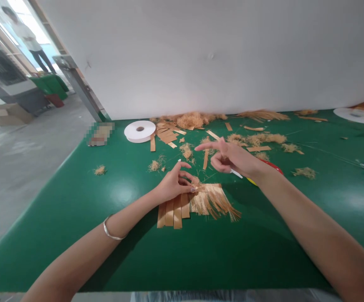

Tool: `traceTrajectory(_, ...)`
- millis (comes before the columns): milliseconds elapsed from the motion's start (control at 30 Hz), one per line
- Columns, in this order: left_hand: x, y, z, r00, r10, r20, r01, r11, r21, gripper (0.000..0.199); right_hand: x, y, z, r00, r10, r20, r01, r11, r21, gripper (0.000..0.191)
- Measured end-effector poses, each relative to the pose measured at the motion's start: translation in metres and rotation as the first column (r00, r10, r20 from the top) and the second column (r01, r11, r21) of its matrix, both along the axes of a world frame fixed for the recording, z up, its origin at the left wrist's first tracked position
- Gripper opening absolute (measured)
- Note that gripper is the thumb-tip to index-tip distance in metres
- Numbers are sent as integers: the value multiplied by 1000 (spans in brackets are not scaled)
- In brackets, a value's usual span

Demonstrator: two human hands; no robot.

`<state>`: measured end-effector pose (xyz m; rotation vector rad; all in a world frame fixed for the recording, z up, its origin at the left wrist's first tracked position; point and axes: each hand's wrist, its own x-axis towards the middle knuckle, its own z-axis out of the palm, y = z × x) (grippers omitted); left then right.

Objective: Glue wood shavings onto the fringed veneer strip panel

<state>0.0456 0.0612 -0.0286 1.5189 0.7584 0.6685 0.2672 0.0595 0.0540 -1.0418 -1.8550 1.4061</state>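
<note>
My left hand point(177, 182) pinches the upper edge of a row of tan strips point(173, 214), thumb and fingers closed at the top. The strips on the left are flat and whole; those on the right form a shredded fringe point(213, 201) that fans out to the lower right. My right hand point(229, 157) is raised above and right of the strips, its index finger stretched out to the left and the other fingers curled. Beneath it lie a white-tipped tool point(236, 173) and a red and yellow object point(273, 167), partly hidden by my wrist.
The green table point(122, 260) meets a pale wall. A white roll point(140, 131) stands at the back left beside loose tan strips point(167, 135). Shredded fibre point(191, 120) lies along the back, with small tufts nearer. A person point(27, 37) stands far left beyond the table.
</note>
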Motion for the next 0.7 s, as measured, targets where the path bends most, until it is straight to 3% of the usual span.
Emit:
traceTrajectory(100, -1, 0, 1, 1000, -3, -23, 3, 1000, 8, 54, 2, 0, 1, 952, -33, 303, -19, 986, 168, 63)
traceTrajectory(200, -2, 0, 1, 999, -22, -27, 23, 1000, 17, 51, 1, -1, 2, 755, -186, 629, -60, 935, 349, 55)
traceTrajectory(267, -2, 1, 1, 999, -25, -22, 25, 999, 23, 51, -1, -2, 3, 602, -357, 715, -64, 870, 489, 42)
traceTrajectory(333, -1, 2, 0, 999, -16, -28, 17, 1000, 23, 52, -2, -4, 5, 540, -451, 711, -36, 832, 554, 32)
traceTrajectory(400, -1, 2, -1, 999, -11, -36, 12, 1000, 21, 52, -3, -5, 9, 601, -439, 668, 39, 850, 525, 38)
traceTrajectory(533, -1, 3, -3, 999, -7, -31, 8, 1000, 21, 52, -2, -7, 14, 853, -310, 419, 188, 933, 306, 65)
traceTrajectory(600, -1, 2, -2, 999, -8, -32, 9, 1000, 17, 52, -2, -7, 14, 939, -212, 270, 168, 969, 179, 71)
traceTrajectory(700, -1, 1, 0, 999, -15, -40, 15, 1000, 13, 51, -3, -7, 16, 993, -65, 94, 62, 997, 38, 76)
